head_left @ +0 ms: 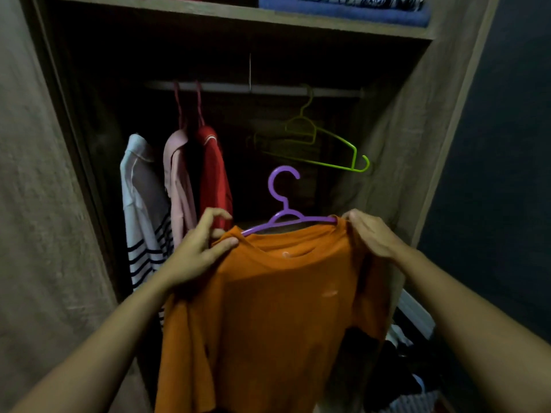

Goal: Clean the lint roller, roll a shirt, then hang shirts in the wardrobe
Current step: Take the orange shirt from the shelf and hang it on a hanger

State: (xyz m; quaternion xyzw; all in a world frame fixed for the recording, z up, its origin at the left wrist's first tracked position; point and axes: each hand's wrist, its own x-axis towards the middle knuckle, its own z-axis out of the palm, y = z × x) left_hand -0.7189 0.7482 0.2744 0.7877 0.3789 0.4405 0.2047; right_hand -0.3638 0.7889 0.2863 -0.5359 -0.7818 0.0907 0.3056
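An orange shirt (277,308) hangs on a purple hanger (283,201) in front of the open wardrobe. My left hand (198,248) pinches the shirt's left shoulder near the collar. My right hand (372,234) grips the right shoulder where the hanger's arm ends. The hanger's hook stands free below the wardrobe rail (253,87). The lint roller is not in view.
On the rail's left side hang a white striped shirt (143,216), a pink shirt (179,180) and a red shirt (213,174). Empty green hangers (322,144) hang at the right. Folded blue and patterned cloth (343,8) lies on the shelf above. Clothes lie piled at the lower right (408,368).
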